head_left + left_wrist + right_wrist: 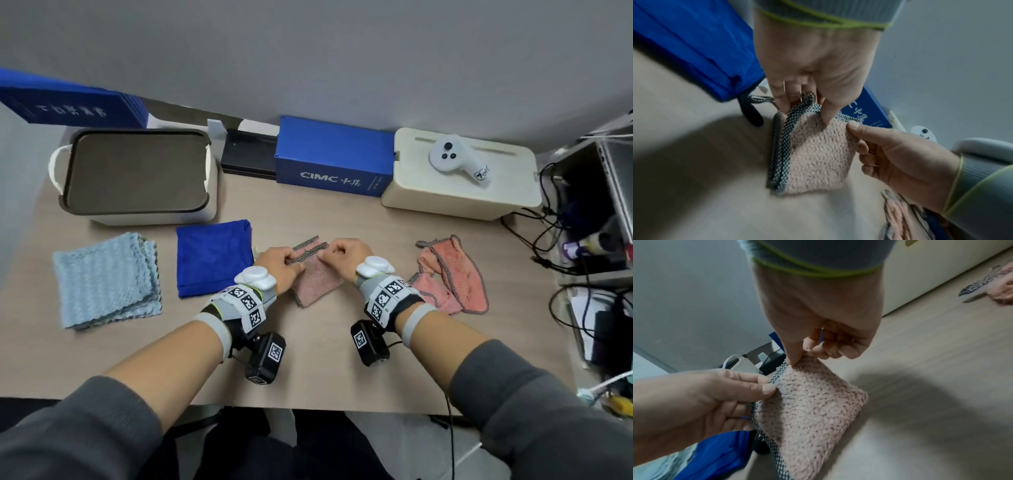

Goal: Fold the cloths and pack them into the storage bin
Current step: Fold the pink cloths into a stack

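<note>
Both hands, left (279,265) and right (344,251), pinch the far edge of the pink cloth (317,279) lying mid-table between them. I'd match the checked borders squarely, then press the fold flat before binning.

Plain grey wall (308,51), light wood-grain desk (325,359) — evenly lit
</note>
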Demonstrator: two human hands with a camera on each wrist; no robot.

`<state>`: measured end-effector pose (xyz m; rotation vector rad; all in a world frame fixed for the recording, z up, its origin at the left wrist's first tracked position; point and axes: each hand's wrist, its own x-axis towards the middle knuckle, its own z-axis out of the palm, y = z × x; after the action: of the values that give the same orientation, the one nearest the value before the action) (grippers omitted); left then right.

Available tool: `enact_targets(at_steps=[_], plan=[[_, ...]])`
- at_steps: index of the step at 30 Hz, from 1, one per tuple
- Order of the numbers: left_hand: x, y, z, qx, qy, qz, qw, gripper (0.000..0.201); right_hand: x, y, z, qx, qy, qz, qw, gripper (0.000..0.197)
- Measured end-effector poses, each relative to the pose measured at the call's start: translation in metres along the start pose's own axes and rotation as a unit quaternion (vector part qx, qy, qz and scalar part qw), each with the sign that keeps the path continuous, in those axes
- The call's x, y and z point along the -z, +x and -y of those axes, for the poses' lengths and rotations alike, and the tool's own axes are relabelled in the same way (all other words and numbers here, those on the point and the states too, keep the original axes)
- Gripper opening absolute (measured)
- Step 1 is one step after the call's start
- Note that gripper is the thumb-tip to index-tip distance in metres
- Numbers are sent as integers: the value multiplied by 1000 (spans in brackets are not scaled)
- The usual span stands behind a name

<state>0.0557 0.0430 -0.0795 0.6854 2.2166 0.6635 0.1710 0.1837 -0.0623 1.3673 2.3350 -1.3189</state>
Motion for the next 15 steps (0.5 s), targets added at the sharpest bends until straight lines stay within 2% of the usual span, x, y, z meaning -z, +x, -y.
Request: enact_targets(at_steps=[3,6,8,10,12,15], plan=[[3,17,4,21,-16,-40,999,10,-4,15,6,-19,-23,9,1000,11],[4,30,8,22,-13,-62,998,13,-4,13,0,-63,-64,15,996,37],[-1,37,10,12,46,-49,998,34,-5,6,-6,-96,-125,50,986,44],[-7,38,9,26,162,-23,986,54,-10,-3,-11,-109,-177,95,974,37],[-15,39,9,7,238,-23,971,43,-17,-9,-16,-117,-180,110,971,24],[-19,47,6,-27,255,-28,966,22,-16,-15,-26,-116,-121,107,980,13]])
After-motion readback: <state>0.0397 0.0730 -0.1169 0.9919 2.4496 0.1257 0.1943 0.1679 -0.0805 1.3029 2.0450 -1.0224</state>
